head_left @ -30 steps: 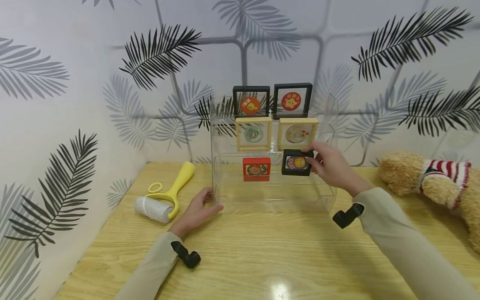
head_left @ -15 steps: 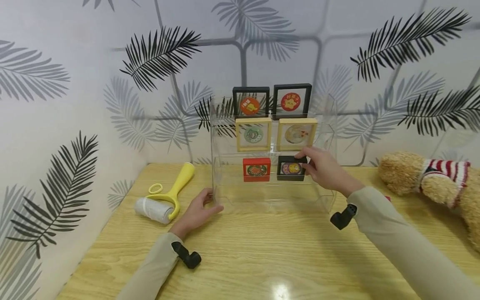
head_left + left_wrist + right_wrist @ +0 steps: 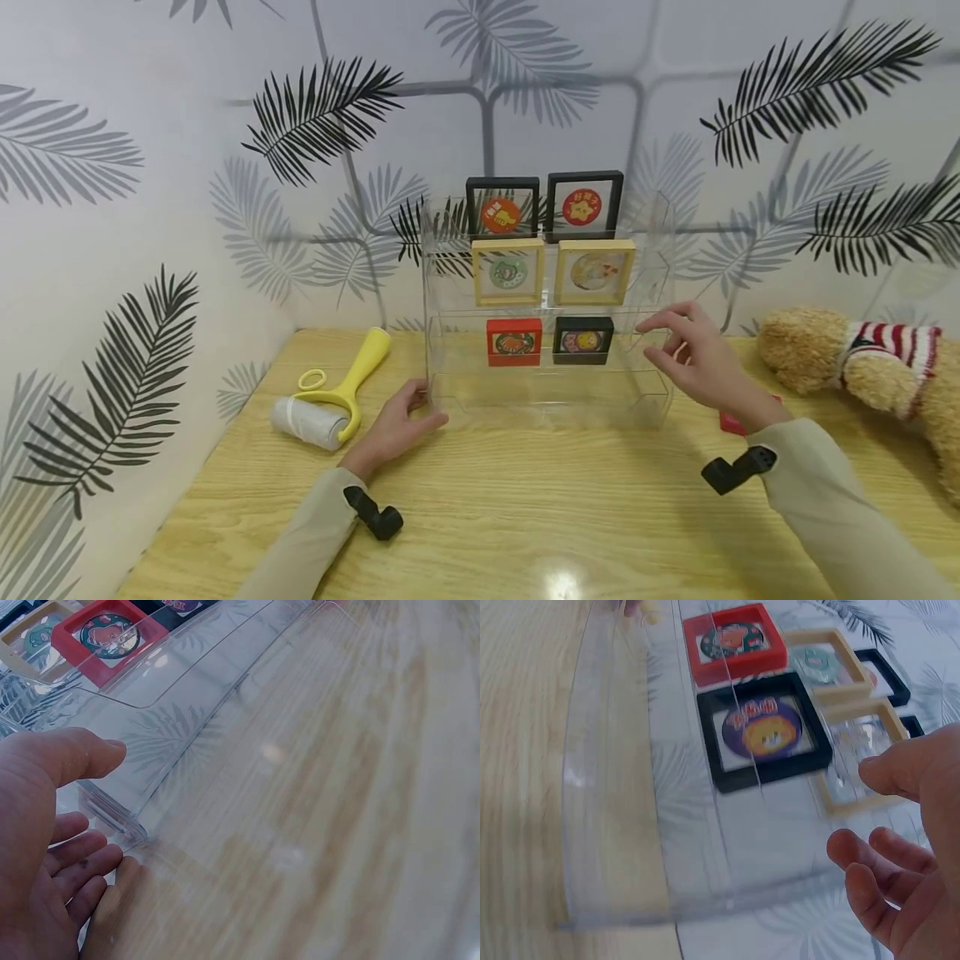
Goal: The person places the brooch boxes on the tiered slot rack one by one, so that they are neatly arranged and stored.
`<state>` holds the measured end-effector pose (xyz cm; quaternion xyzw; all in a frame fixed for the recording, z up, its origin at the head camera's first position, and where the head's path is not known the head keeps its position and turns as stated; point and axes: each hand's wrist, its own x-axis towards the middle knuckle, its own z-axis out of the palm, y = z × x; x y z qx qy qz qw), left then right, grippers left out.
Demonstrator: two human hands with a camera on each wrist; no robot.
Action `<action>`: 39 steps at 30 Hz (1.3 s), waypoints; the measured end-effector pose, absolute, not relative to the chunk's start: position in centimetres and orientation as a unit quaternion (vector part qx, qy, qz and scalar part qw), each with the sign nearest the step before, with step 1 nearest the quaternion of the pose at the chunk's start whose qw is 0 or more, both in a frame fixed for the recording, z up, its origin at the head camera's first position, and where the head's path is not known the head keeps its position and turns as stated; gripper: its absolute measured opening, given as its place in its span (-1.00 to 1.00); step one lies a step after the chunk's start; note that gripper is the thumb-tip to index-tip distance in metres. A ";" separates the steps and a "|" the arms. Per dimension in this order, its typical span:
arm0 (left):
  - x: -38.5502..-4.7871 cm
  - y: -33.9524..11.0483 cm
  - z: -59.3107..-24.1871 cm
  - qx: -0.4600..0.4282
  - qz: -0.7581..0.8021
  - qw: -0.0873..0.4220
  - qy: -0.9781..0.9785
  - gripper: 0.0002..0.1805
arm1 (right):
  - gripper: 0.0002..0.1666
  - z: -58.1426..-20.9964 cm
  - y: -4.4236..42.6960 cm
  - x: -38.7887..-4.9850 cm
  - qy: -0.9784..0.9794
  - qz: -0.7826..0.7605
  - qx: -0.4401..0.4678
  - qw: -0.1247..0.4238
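Note:
A clear acrylic tiered stand [image 3: 547, 390] stands on the wooden table. Its lowest occupied tier bears a small red frame [image 3: 513, 343] and, to the right, a small black frame [image 3: 582, 342], both upright. Two light wood frames [image 3: 508, 273] sit one tier higher, and two larger black frames [image 3: 502, 208] are at the top. My left hand [image 3: 397, 425] touches the stand's lower left side, thumb in front and fingers outside the panel. Beside the stand's right edge, my right hand [image 3: 697, 358] hovers with loosely bent fingers and holds nothing, apart from the small black frame [image 3: 765, 735].
Left of the stand lie a yellow-handled lint roller [image 3: 315, 419] and a yellow ring [image 3: 312, 379]. A red object [image 3: 731, 423], partly hidden by my right wrist, lies on the table. A teddy bear [image 3: 885, 367] lies at the right. A patterned wall rises behind.
My right hand set the small black frame down beside the red one, let go, and drew back to the right. More of the red object now shows. My left hand stayed put.

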<state>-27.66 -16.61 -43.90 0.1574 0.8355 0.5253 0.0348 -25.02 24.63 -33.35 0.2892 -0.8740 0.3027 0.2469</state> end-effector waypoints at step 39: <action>-27.7 -16.5 -43.9 0.165 0.520 0.033 0.838 -0.40 | 0.07 -42.0 39.4 -22.1 -0.973 0.205 0.092 0.048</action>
